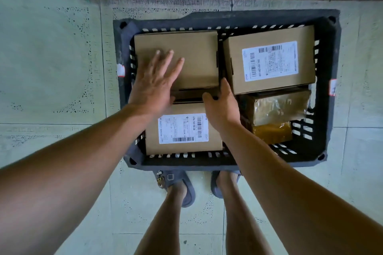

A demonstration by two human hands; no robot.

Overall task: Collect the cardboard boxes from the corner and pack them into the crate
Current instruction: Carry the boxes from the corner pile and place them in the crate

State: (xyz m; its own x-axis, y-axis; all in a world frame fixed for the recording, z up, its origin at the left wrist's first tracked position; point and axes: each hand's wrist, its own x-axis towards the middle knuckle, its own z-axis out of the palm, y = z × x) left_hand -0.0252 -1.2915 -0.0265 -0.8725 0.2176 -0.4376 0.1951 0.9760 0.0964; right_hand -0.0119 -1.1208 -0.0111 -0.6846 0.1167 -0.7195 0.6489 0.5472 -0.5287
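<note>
Reaching down with both arms into a dark slatted crate (228,17) sitting on the tiled floor (51,58). Pressing the left hand (154,83) flat, fingers straight and fanned, on top of a plain cardboard box (194,47) lying in the crate's far left corner. Setting the right hand (222,105) against that same box's near right corner, with the thumb lying along the near edge and the forefinger stretching up the right side, spread in an L and not pinching. Holding the two hands apart, with only a shadowed strip of cardboard showing between them. Crossing both wrists over a second cardboard box (182,130), white barcode label facing up, lying just below the hands against the crate's near wall. Leaving a third box (269,60), also labelled, just to the right of the right forefinger, though contact there cannot be told. Leaving a tape-wrapped parcel (277,105) right of the right wrist and a smaller brown packet (271,132) just nearer than it. Standing in grey slippers (186,188) behind the wrists, toes at the crate's near rim.
</note>
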